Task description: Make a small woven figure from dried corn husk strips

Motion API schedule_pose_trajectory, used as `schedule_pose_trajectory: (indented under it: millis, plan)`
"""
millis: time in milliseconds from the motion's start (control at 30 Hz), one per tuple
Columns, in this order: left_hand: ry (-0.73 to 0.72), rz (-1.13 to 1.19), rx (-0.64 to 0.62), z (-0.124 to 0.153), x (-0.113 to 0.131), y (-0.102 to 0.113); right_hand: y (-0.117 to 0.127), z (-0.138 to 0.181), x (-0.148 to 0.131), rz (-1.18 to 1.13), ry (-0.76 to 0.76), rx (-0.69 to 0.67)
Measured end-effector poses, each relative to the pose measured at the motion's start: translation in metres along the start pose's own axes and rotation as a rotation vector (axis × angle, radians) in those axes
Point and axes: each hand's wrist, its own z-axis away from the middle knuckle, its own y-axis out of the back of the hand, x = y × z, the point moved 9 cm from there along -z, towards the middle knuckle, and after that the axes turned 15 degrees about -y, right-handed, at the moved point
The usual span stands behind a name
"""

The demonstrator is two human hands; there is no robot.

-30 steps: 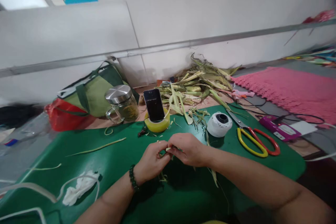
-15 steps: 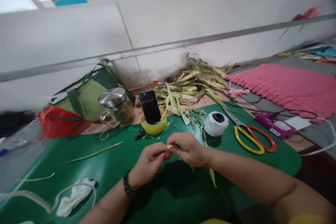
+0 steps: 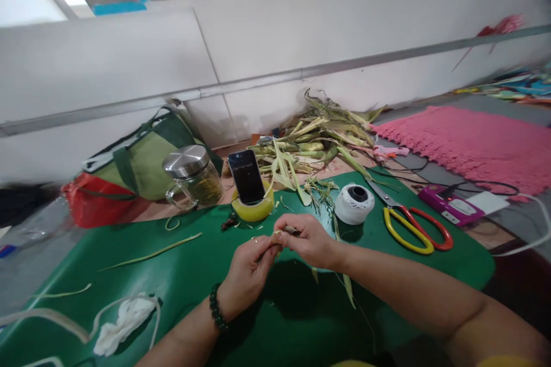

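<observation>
My left hand (image 3: 248,272), with a dark bead bracelet (image 3: 216,307) at the wrist, meets my right hand (image 3: 309,241) above the green table mat (image 3: 181,292). Both are closed, fingertips together, pinching a small pale-green husk strip (image 3: 291,230). Most of that strip is hidden by the fingers. Below my right wrist hangs or lies a long narrow leaf (image 3: 348,291); I cannot tell whether it joins the held piece. Just beyond my hands, a phone (image 3: 246,176) leans in a yellow tape roll (image 3: 253,210). A white spool (image 3: 354,204) stands past my right hand.
Scissors (image 3: 407,223) with one yellow and one red handle lie at right. A heap of husks (image 3: 318,137) rests by the wall. At left are a lidded glass mug (image 3: 193,178), a green bag (image 3: 146,160), crumpled white tissue (image 3: 124,324) and a pale cable (image 3: 47,321).
My left hand has shifted slightly right and turned, its fingers curling more around the strip. My right hand has stayed nearly in place, with the strip's end now pointing right from its fingers.
</observation>
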Motion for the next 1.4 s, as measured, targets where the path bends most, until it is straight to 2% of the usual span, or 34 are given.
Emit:
schedule_pose_trajectory:
  millis: [233,600,700,800,900,1000,1200,1300,1400]
  plan:
    - [0.049,0.011,-0.005,0.002,-0.005,-0.002,-0.002,-0.005,0.013,-0.186,-0.145,-0.036]
    - [0.139,0.025,-0.004,0.003,-0.014,-0.004,-0.005,-0.013,0.033,-0.299,-0.251,-0.062]
    - [0.221,0.15,0.021,0.004,-0.024,-0.006,-0.007,-0.016,0.04,-0.321,-0.283,-0.076]
    - [0.369,0.41,0.065,0.01,-0.038,-0.015,-0.011,-0.02,0.045,-0.337,-0.315,-0.136]
    - [0.483,0.61,0.15,0.015,-0.046,-0.019,-0.009,-0.024,0.046,-0.368,-0.318,-0.161]
    - [0.536,0.668,0.215,0.017,-0.049,-0.017,-0.003,-0.027,0.046,-0.361,-0.309,-0.135]
    - [0.532,0.63,0.216,0.017,-0.051,-0.013,0.006,-0.026,0.045,-0.318,-0.308,-0.059]
    - [0.506,0.594,0.23,0.017,-0.052,-0.01,0.0,-0.023,0.037,-0.261,-0.234,-0.108]
    - [0.499,0.6,0.234,0.016,-0.052,-0.01,0.002,-0.023,0.035,-0.142,-0.185,-0.055]
